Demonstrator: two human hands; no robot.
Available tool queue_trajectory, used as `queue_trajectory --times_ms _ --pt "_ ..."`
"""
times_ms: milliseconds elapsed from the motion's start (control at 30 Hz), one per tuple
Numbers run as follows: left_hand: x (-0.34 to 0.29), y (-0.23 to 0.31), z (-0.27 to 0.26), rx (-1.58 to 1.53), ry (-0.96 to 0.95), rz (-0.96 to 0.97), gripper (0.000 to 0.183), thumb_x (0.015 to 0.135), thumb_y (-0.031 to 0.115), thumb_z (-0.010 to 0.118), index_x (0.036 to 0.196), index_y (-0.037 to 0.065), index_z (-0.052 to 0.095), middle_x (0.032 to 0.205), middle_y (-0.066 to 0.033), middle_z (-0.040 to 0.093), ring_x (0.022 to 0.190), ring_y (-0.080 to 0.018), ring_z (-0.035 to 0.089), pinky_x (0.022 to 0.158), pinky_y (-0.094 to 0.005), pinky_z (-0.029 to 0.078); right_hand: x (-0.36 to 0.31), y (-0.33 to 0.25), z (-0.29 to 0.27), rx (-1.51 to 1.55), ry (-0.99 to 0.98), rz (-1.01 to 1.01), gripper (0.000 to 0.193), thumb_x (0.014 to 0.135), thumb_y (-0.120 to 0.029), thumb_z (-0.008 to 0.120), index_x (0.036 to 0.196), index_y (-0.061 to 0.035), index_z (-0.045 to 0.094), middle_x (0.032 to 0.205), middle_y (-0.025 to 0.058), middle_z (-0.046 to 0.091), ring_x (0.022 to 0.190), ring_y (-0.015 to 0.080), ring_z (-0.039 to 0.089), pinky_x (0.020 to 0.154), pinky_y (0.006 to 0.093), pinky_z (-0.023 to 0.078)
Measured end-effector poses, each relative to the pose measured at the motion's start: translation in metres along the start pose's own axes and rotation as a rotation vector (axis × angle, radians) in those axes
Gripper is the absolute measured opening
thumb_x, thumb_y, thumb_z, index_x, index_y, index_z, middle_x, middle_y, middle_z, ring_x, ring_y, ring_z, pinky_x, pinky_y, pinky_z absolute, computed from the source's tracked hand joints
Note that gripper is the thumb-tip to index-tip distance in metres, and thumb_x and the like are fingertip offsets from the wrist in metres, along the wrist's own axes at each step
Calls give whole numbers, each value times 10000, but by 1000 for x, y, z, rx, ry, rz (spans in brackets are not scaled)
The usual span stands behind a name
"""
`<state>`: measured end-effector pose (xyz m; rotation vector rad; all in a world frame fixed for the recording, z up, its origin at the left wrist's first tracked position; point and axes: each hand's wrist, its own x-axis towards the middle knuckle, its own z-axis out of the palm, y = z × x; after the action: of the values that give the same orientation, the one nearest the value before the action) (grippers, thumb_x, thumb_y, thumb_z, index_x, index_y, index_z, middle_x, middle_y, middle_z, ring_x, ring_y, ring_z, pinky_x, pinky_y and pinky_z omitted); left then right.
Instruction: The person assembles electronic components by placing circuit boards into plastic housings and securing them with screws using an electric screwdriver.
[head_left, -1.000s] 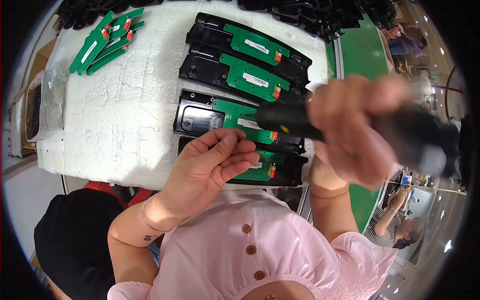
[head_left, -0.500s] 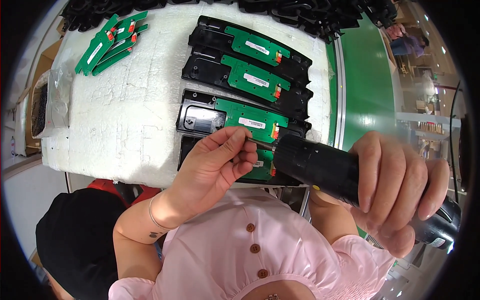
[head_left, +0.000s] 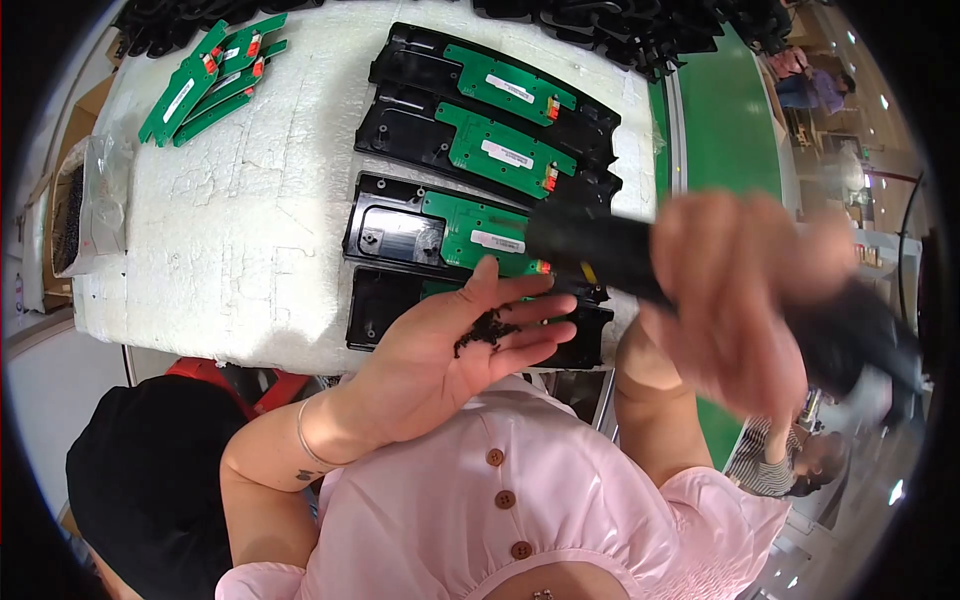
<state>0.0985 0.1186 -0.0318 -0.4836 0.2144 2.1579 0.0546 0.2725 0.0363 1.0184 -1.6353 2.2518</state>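
My left hand point(head_left: 435, 350) is turned palm up with its fingers stretched out, and a small heap of black screws point(head_left: 487, 332) lies on it. My right hand point(head_left: 725, 290), smeared by motion, is wrapped round a black electric screwdriver point(head_left: 610, 250). The driver's front end is over the right part of a green circuit board point(head_left: 480, 238) in the third black plastic housing point(head_left: 400, 230); its tip is too blurred to make out. A fourth housing point(head_left: 385, 300) nearest me is partly covered by my left hand. Two more housings with boards, an upper one point(head_left: 410, 65) and a lower one point(head_left: 400, 130), lie beyond.
Several loose green boards point(head_left: 190, 90) are piled at the far left of the white foam-topped table point(head_left: 240, 220). A box with a plastic bag point(head_left: 95, 210) stands at the left edge. Black parts point(head_left: 600, 30) line the far edge. Beside me on the left is a person's black cap point(head_left: 150, 480).
My left hand has opened from a pinch near the driver's tip, revealing the screws. My right hand has moved the screwdriver left and away from me, over the third housing's board.
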Motion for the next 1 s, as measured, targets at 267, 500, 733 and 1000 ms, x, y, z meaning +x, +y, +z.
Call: queue_trajectory --times_ms 267,500,733,1000 --pt "-6 1 -25 238 -63 -2 287 940 201 369 1100 -25 443 1030 -198 563 953 -289 584 795 -305 499 4 38 -9 -13 264 212 239 703 15 518 919 -21 422 621 53 475 474 119 441 473 258 411" --pt "-4 7 -27 386 -55 86 148 902 155 478 941 16 510 856 -94 592 754 -158 597 646 -227 476 12 44 -8 -213 209 230 209 680 -69 452 885 -32 431 547 15 371 454 112 351 493 287 350" --pt "-3 7 -14 447 204 101 245 851 98 548 1058 -26 505 892 -111 588 775 -180 593 717 -255 487 8 41 -18 -373 106 335 243 653 4 585 865 -48 479 728 18 530 618 87 504 566 226 438" --pt "6 9 -20 130 83 225 110 862 59 518 961 31 558 858 -84 607 733 -141 605 633 -221 540 6 0 -5 -251 164 149 197 680 51 572 831 -26 471 652 25 523 559 97 499 500 216 402"
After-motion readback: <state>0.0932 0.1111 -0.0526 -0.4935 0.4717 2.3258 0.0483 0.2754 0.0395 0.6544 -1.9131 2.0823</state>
